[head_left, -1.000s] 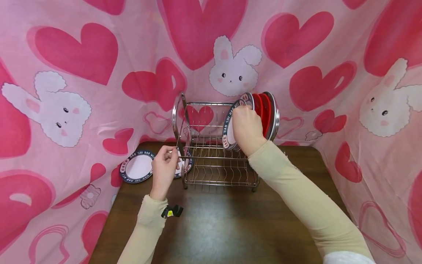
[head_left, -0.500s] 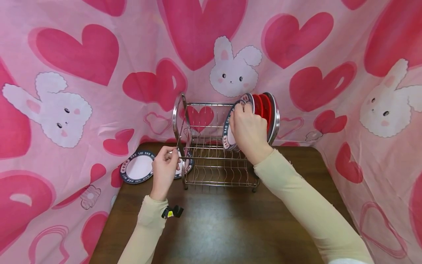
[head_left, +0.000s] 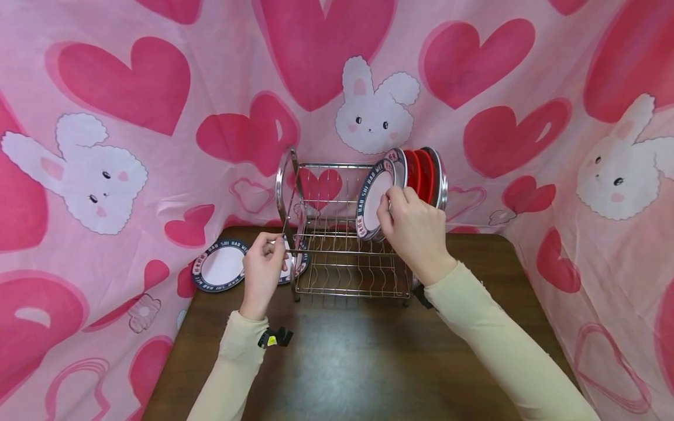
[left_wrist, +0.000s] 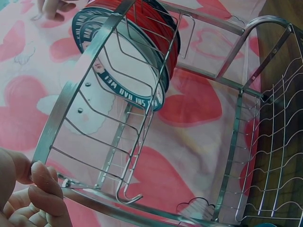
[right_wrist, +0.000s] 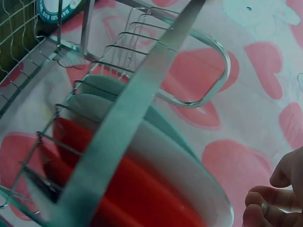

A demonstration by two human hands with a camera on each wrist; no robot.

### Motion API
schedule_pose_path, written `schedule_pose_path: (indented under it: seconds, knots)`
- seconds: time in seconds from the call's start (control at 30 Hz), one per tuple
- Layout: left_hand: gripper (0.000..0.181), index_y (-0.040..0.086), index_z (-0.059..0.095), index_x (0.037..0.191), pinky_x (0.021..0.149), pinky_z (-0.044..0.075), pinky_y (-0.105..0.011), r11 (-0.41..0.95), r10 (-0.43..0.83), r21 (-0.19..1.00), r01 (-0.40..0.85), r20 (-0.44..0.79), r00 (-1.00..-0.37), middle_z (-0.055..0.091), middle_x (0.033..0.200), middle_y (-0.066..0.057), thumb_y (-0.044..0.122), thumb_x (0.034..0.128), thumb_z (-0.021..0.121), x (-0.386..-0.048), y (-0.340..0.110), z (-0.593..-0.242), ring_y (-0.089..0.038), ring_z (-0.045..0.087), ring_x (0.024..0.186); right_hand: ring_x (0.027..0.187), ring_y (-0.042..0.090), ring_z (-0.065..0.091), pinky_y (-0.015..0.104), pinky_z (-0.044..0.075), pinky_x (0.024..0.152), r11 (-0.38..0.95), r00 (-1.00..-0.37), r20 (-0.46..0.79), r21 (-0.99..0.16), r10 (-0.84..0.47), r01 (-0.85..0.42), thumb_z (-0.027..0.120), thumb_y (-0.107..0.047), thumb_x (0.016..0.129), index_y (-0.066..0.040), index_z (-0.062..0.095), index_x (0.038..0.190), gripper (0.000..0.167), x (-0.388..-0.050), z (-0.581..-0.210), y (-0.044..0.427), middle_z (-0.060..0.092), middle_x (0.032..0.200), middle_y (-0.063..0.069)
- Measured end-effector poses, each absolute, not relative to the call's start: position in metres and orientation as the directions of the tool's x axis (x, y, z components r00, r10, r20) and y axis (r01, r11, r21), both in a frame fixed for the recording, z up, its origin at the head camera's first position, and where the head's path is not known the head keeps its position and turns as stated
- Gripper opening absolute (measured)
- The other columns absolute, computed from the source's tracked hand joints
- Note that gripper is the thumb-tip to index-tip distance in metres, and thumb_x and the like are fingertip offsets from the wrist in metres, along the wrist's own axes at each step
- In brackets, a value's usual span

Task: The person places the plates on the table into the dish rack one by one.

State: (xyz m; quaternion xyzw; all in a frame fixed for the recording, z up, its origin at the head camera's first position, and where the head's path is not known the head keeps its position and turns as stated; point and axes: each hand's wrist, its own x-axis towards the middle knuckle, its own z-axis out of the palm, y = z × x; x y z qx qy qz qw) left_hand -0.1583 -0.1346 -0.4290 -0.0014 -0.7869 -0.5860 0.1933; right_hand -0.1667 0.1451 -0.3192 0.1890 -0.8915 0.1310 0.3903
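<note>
A two-tier metal dish rack (head_left: 347, 252) stands on the table. My left hand (head_left: 261, 276) pinches the front left corner of its upper tier; the left wrist view shows thumb and finger at the end of the flat bar (left_wrist: 71, 87). At the right end of that tier, plates stand on edge: a white plate with a navy lettered rim (head_left: 375, 202) is leftmost, then another like it, then red plates (head_left: 424, 175) and a dark-rimmed one. My right hand (head_left: 418, 237) hovers in front of them, fingers loosely bent, holding nothing. In the right wrist view it is apart from the plates.
Two more navy-rimmed plates lie flat on the brown table (head_left: 337, 362) at the left: one plate (head_left: 222, 266) in plain sight, the other plate (head_left: 301, 261) partly behind the left hand and rack. A pink heart-patterned cloth (head_left: 247, 70) hangs around the table.
My right hand has let go of the leftmost upright plate and drawn back toward the front right. The plate stays leaning in the rack. My left hand has kept its place on the corner.
</note>
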Motion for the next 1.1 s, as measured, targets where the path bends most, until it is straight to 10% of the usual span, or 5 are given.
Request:
schedule_pose_path:
  seconds: [0.47,1.1]
  knots:
    - [0.02,-0.011,0.066,0.112,0.046,0.034,-0.017,0.289,-0.22,0.94,0.184,0.252,-0.942,0.066,0.075,-0.027,0.004,0.1041,0.057,-0.142,-0.125,-0.397,-0.048,0.06,0.061,0.045,0.026,0.051,0.038,0.044,0.04,0.883,-0.601,0.776,-0.13,-0.193,-0.452,0.062,-0.013,0.097,0.0,0.067,0.096,0.014,-0.14,-0.351,0.179,0.066,0.076,0.017]
    - [0.016,-0.008,0.067,0.11,0.046,0.035,-0.017,0.274,-0.22,0.945,0.181,0.245,-0.944,0.065,0.074,-0.026,0.003,0.1039,0.057,-0.141,-0.125,-0.395,-0.025,0.058,0.054,0.046,0.027,0.05,0.046,0.042,0.039,0.913,-0.664,0.746,-0.238,-0.047,-0.332,0.061,-0.01,0.094,-0.001,0.066,0.092,0.011,-0.123,-0.401,0.22,0.062,0.074,0.014]
